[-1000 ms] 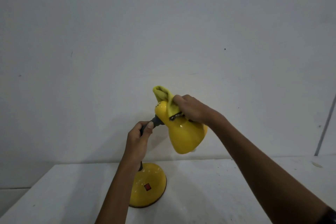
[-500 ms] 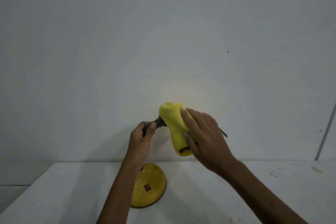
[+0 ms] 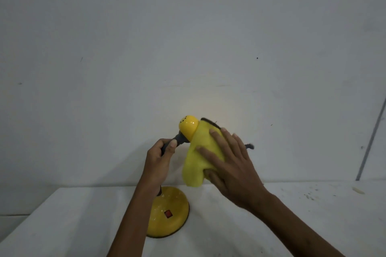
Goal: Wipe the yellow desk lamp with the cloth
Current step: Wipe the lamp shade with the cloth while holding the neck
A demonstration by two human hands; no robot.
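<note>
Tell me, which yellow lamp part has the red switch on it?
The round lamp base on the white table carries the red switch. The lamp head has none showing; the yellow cloth drapes over most of it.

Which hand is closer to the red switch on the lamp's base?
Left. The left hand grips the grey neck above the base, the side where the red switch sits. The right hand is farther up and right, pressing the cloth on the shade.
</note>
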